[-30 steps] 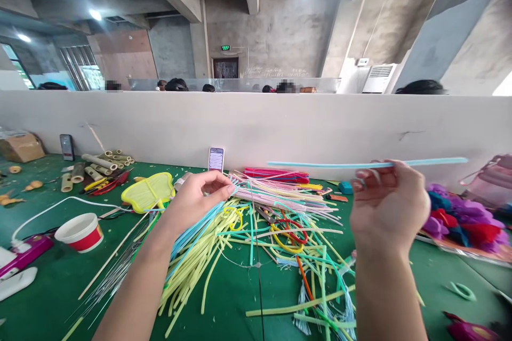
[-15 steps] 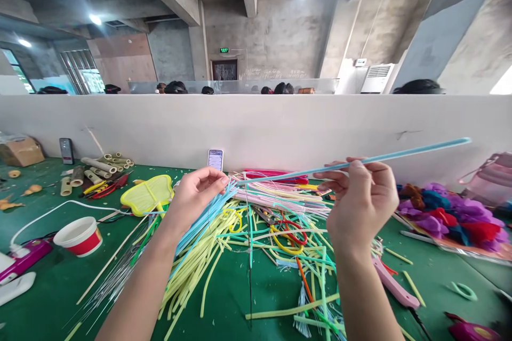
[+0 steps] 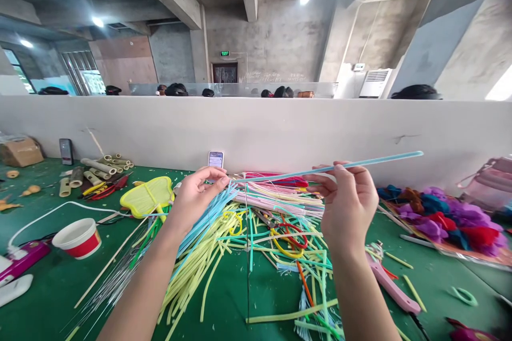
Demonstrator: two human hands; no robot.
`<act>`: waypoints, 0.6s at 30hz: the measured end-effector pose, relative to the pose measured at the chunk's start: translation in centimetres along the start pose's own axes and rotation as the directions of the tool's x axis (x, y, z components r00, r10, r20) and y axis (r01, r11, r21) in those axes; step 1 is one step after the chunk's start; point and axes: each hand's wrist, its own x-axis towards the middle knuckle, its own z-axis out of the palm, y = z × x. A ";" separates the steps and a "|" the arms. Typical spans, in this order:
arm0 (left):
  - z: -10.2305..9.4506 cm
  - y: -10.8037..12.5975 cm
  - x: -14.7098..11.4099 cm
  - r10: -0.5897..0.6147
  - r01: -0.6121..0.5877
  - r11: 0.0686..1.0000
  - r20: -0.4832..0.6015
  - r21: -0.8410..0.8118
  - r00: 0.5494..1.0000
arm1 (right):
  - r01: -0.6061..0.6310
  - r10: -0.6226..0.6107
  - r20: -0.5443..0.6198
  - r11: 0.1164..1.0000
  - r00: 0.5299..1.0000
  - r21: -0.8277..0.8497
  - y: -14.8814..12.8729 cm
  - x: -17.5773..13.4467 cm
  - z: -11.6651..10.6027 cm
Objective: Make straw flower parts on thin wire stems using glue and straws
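Note:
A light blue chenille stem (image 3: pixel 382 160) stretches between my hands, rising slightly to the right above the table. My left hand (image 3: pixel 202 192) pinches at its left end, thumb against forefinger; the exact tip is hidden. Farther along, my right hand (image 3: pixel 348 202) grips the stem between thumb and fingers, and its free end sticks out to the right. Under my left hand lies a bundle of blue stems (image 3: pixel 208 212) on top of pale yellow-green stems (image 3: pixel 196 272). A thin dark wire (image 3: pixel 248 282) runs down between my forearms.
Pink stems (image 3: pixel 280 198) and red-and-yellow-handled scissors (image 3: pixel 290 240) lie ahead. To the left are a yellow fly swatter (image 3: pixel 146 197), a paper cup (image 3: pixel 78 238) and bamboo pieces (image 3: pixel 100 168). On the right are a pink-handled tool (image 3: pixel 394 285) and colourful fluffy material (image 3: pixel 452 216). A white partition (image 3: pixel 256 128) stands behind.
My right hand has moved left, closer to my left hand. The stem's free right end has shifted left and slightly down. My left hand stays nearly in place.

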 end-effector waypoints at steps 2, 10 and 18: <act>0.0 -0.1 0.0 -0.011 0.011 1.000 0.013 -0.003 1.000 | 0.023 -0.023 -0.035 1.000 0.999 -0.014 -0.2 0.4 -0.4; 0.1 -0.4 0.0 -0.011 0.011 1.000 0.030 0.002 1.000 | 0.038 -0.042 -0.085 0.998 0.995 -0.043 -0.3 1.0 -0.8; 0.2 -0.1 0.3 -0.039 0.039 0.999 0.002 0.034 0.999 | -0.354 0.267 0.350 0.911 0.898 0.213 -7.0 -3.0 0.0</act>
